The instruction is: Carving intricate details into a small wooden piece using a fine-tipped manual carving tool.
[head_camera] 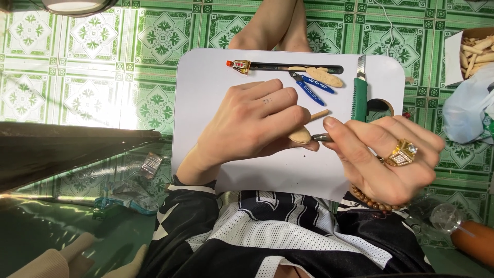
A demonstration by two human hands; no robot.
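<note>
Here, your left hand [252,121] is clamped on a small pale wooden spoon [303,131] over the white lap desk [206,77]; your right hand [383,154] pinches a dark metal tool tip [320,137] against its bowl. It looks light, stiff and snappable, so grip near the bowl. Its handle points up-right, toward the blue-handled cutters [311,85].

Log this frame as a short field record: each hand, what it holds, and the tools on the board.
left hand: grips a small wooden spoon
right hand: pinches a thin metal tool, tip at the spoon's bowl
work surface: white lap board over green tiled floor
tools on board: blue-handled cutters, green utility knife, small glue tube
</note>
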